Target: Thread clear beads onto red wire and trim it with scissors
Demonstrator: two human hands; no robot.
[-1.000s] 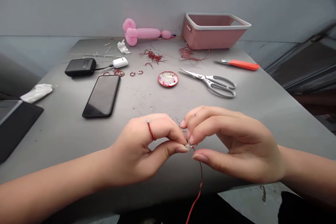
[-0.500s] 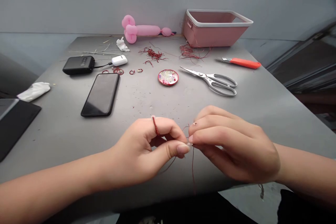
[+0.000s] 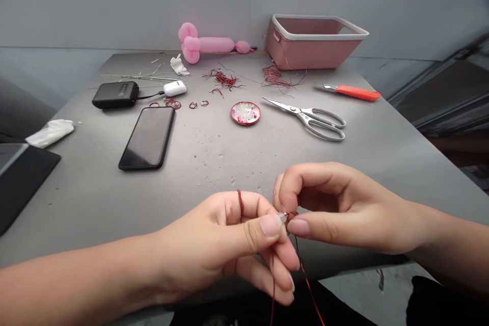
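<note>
My left hand [image 3: 244,244] pinches a small clear bead [image 3: 281,217] between thumb and index finger, just above the front edge of the table. Thin red wire [image 3: 305,277] comes out by the bead, and its strands hang down below both hands. Closed on the wire right beside the bead are the thumb and index finger of my right hand [image 3: 344,209]. A red wire ring [image 3: 240,202] sits around my left index finger. Straight ahead lies a small round dish [image 3: 232,113] with pale and pink beads in it.
Silver scissors [image 3: 305,114] and an orange cutter [image 3: 355,92] lie to the right, before a pink basket [image 3: 313,53]. At left are a phone [image 3: 147,137], a black power bank [image 3: 115,95] and several wire rings [image 3: 193,105]. Wire scraps [image 3: 225,79] and a pink balloon [image 3: 214,44] lie farther back.
Both hands have come lower and a little to the right. My right hand has turned so its thumb shows, and my left lower fingers have spread. The wire strands hang farther down.
</note>
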